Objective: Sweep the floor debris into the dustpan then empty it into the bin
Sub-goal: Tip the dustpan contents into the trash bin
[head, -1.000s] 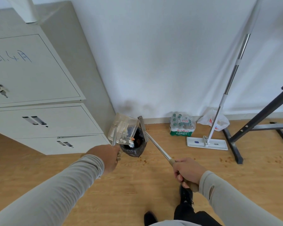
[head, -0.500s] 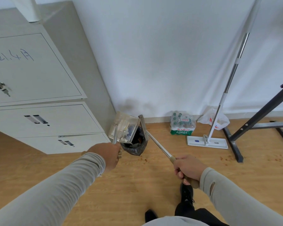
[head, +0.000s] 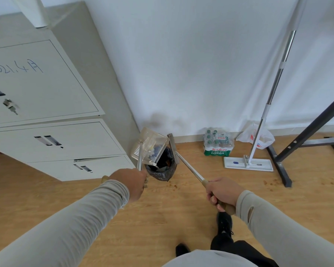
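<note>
Dustpan (head: 149, 147) tipping steeper over bin (head: 161, 168) than a second ago; left hand (head: 132, 182) fingers gripping its handle, right hand (head: 223, 191) gripping broom (head: 189, 166). Risking scraps spilling past the narrow rim onto floor (head: 162, 209).

Cabinet (head: 46, 105) just beside bin (head: 161, 170)

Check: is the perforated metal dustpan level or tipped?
Tipped: the perforated metal dustpan slants steeply over the black-bagged bin, debris sliding toward its lower edge.

Your dustpan (head: 149, 146) hangs tipped over the bin (head: 161, 167), cabinet (head: 52, 120) left, mop (head: 248, 162) far right.
</note>
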A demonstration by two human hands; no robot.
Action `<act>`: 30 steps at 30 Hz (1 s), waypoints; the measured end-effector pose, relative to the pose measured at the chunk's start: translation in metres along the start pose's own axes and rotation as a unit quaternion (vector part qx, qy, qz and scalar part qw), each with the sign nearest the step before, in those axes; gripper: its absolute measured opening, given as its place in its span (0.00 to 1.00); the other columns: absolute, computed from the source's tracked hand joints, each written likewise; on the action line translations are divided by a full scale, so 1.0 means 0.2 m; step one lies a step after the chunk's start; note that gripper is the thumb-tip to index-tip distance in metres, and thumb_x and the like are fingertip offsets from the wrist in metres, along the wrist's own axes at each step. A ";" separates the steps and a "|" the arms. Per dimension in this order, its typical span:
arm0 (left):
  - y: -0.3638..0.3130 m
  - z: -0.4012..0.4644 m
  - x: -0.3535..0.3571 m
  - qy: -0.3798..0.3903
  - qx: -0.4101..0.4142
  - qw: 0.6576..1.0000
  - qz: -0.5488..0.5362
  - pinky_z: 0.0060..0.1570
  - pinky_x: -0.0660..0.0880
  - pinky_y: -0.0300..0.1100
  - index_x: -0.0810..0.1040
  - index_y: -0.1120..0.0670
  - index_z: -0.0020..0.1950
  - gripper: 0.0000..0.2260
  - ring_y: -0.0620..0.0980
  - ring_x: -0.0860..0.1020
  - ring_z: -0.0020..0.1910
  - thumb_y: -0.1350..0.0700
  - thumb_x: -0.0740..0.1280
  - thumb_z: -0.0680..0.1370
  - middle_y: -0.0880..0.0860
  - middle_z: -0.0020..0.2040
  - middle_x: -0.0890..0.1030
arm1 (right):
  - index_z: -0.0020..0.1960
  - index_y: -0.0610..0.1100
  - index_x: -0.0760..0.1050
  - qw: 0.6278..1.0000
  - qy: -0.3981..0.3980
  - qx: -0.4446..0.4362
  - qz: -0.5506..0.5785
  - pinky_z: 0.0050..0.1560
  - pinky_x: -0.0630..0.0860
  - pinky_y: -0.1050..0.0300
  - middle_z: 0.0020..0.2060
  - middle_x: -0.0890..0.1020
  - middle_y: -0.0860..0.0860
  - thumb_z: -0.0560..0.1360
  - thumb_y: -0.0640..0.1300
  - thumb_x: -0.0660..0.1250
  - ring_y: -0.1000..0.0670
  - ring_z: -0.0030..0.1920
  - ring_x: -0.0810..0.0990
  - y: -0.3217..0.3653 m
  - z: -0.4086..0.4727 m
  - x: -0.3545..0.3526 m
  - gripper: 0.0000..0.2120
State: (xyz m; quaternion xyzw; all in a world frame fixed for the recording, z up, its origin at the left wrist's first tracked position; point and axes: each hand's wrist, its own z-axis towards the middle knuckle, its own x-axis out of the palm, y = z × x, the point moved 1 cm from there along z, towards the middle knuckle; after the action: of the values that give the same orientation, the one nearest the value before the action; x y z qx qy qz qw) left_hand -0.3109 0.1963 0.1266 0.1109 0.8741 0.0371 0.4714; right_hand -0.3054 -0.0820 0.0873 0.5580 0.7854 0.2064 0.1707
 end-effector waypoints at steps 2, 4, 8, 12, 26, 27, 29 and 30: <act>-0.01 0.00 0.00 -0.003 0.003 1.000 0.008 0.44 0.70 0.43 0.71 0.50 0.61 0.09 0.49 0.74 0.41 0.54 0.61 0.81 0.46 0.43 0.71 | 0.56 0.39 0.77 1.000 -0.001 0.000 0.002 0.24 0.68 0.63 0.32 0.76 0.46 0.76 0.35 0.59 0.54 0.24 0.71 0.00 0.00 -0.01 0.12; -0.01 -0.01 0.00 -0.010 0.002 1.000 0.017 0.44 0.70 0.44 0.71 0.50 0.64 0.12 0.49 0.74 0.42 0.54 0.62 0.81 0.47 0.44 0.71 | 0.57 0.39 0.77 1.000 -0.001 -0.003 0.005 0.25 0.68 0.62 0.32 0.76 0.46 0.76 0.35 0.59 0.54 0.24 0.70 0.00 0.00 -0.01 0.12; -0.01 0.00 0.00 -0.015 0.002 1.000 0.016 0.44 0.71 0.43 0.72 0.49 0.64 0.12 0.49 0.74 0.42 0.54 0.62 0.81 0.46 0.44 0.71 | 0.57 0.38 0.77 1.000 -0.002 -0.011 0.015 0.25 0.67 0.63 0.33 0.75 0.46 0.76 0.35 0.59 0.54 0.24 0.70 -0.01 0.00 -0.02 0.13; -0.02 0.00 0.00 -0.022 0.004 1.000 0.021 0.43 0.69 0.43 0.72 0.49 0.63 0.11 0.47 0.73 0.41 0.54 0.62 0.81 0.45 0.41 0.69 | 0.58 0.38 0.76 1.000 -0.005 -0.008 0.015 0.25 0.68 0.63 0.34 0.76 0.45 0.76 0.35 0.59 0.53 0.24 0.71 -0.02 0.00 -0.02 0.13; -0.03 -0.01 0.03 -0.017 -0.005 0.999 0.034 0.47 0.75 0.46 0.71 0.50 0.66 0.14 0.51 0.75 0.44 0.53 0.62 0.81 0.48 0.47 0.73 | 0.57 0.37 0.76 1.000 -0.011 0.000 0.017 0.23 0.67 0.63 0.34 0.76 0.46 0.75 0.36 0.59 0.54 0.24 0.70 -0.02 -0.04 0.00 0.13; -0.03 -0.02 0.03 -0.016 -0.007 0.999 0.037 0.48 0.76 0.47 0.71 0.50 0.67 0.14 0.51 0.76 0.44 0.53 0.62 0.80 0.48 0.47 0.73 | 0.56 0.38 0.75 1.000 -0.011 0.003 0.015 0.24 0.67 0.63 0.34 0.76 0.46 0.75 0.36 0.59 0.54 0.25 0.71 -0.02 -0.05 0.00 0.11; -0.04 -0.04 0.03 -0.018 -0.009 0.999 0.045 0.50 0.78 0.49 0.70 0.50 0.67 0.15 0.53 0.79 0.47 0.52 0.62 0.80 0.49 0.48 0.74 | 0.55 0.38 0.75 1.000 -0.012 0.014 0.008 0.25 0.68 0.62 0.35 0.76 0.46 0.76 0.36 0.60 0.54 0.25 0.71 -0.01 -0.08 0.01 0.10; -0.04 -0.05 0.03 -0.020 -0.010 0.999 0.048 0.51 0.79 0.50 0.70 0.50 0.68 0.15 0.54 0.80 0.49 0.52 0.62 0.81 0.50 0.49 0.75 | 0.56 0.38 0.75 1.000 -0.013 0.019 0.003 0.25 0.68 0.62 0.35 0.76 0.46 0.77 0.37 0.60 0.54 0.25 0.71 -0.01 -0.09 0.01 0.10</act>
State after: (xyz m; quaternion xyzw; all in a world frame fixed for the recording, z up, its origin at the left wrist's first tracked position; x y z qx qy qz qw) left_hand -0.3228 0.1898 0.1257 0.1488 0.8578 0.0666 0.4874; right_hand -0.3160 -0.0828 0.1020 0.5663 0.7851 0.1847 0.1695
